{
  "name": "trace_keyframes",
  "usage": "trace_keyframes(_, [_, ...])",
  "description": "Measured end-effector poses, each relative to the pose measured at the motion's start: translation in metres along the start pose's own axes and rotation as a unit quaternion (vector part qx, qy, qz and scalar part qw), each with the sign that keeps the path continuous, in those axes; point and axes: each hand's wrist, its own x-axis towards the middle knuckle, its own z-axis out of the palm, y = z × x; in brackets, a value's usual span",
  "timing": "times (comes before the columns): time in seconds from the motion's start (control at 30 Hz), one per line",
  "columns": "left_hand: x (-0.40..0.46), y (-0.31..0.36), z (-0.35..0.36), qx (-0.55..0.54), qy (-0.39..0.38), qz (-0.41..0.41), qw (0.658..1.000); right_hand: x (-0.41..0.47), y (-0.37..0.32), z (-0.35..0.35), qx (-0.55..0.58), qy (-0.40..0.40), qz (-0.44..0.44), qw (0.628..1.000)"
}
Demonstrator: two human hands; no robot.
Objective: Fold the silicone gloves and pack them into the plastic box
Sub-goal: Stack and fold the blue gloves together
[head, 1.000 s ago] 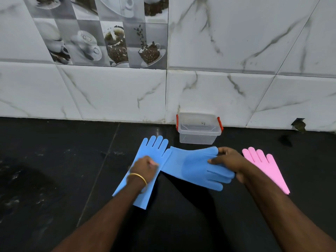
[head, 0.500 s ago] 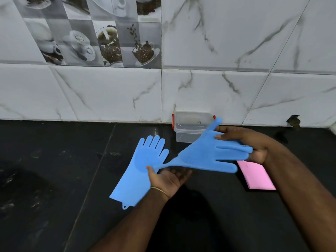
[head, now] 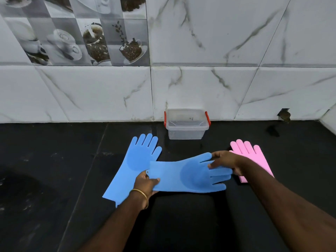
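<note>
A blue silicone glove (head: 183, 176) lies stretched sideways, fingers pointing right. My left hand (head: 146, 184) pinches its cuff between thumb and fingers. My right hand (head: 226, 161) holds its finger end, the thumb on top of the glove's fingers. A second blue glove (head: 132, 160) lies flat on the black counter (head: 54, 170), fingers toward the wall, its cuff partly under my left wrist. A pink glove (head: 252, 155) lies flat to the right, partly hidden by my right arm. The clear plastic box (head: 186, 127) with red clips stands open against the wall.
A white marble-tiled wall (head: 218, 79) rises behind the counter. A small dark hole (head: 284, 115) sits in the wall at the right.
The sideways blue glove, lifted and twisted half a second ago, is now lowered and turned flat near the counter. My left hand has moved to grip its cuff from above.
</note>
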Motion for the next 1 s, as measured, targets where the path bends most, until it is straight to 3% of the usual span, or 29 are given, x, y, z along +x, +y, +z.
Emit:
trace_keyframes(0.2, [-0.008, 0.013, -0.019, 0.102, -0.009, -0.021, 0.995, 0.025, 0.014, -0.003, -0.186, 0.168, -0.027, 0.968])
trace_keyframes(0.27, [-0.009, 0.023, -0.032, 0.122, 0.024, -0.024, 0.992, 0.029, 0.023, -0.004, -0.232, 0.202, -0.032, 0.951])
trace_keyframes(0.33, [-0.010, 0.032, -0.053, 0.184, 0.100, 0.023, 0.978, 0.033, 0.033, -0.002, -0.282, 0.245, -0.054, 0.926])
trace_keyframes(0.37, [-0.010, 0.036, -0.065, 0.245, 0.143, 0.060, 0.957, 0.034, 0.038, 0.000, -0.290, 0.267, -0.066, 0.917])
trace_keyframes(0.43, [-0.009, 0.041, -0.091, 0.419, 0.212, 0.096, 0.877, 0.034, 0.046, 0.007, -0.302, 0.298, -0.085, 0.902])
trace_keyframes(0.5, [-0.006, 0.041, -0.110, 0.551, 0.233, 0.062, 0.798, 0.032, 0.053, 0.019, -0.319, 0.321, -0.105, 0.885])
trace_keyframes(0.53, [-0.004, 0.041, -0.116, 0.576, 0.225, 0.035, 0.785, 0.030, 0.054, 0.025, -0.320, 0.331, -0.118, 0.880])
trace_keyframes(0.67, [-0.001, 0.043, -0.120, 0.531, 0.195, -0.007, 0.824, 0.025, 0.053, 0.047, -0.284, 0.336, -0.168, 0.882])
trace_keyframes(0.8, [0.001, 0.059, -0.117, 0.536, 0.136, -0.020, 0.833, 0.020, 0.043, 0.064, -0.273, 0.299, -0.181, 0.896])
trace_keyframes(0.93, [0.001, 0.073, -0.104, 0.455, 0.144, 0.078, 0.875, 0.010, 0.024, 0.086, -0.234, 0.257, -0.220, 0.911])
trace_keyframes(1.0, [-0.005, 0.087, -0.090, 0.444, 0.146, 0.141, 0.873, 0.001, 0.009, 0.102, -0.197, 0.209, -0.220, 0.932])
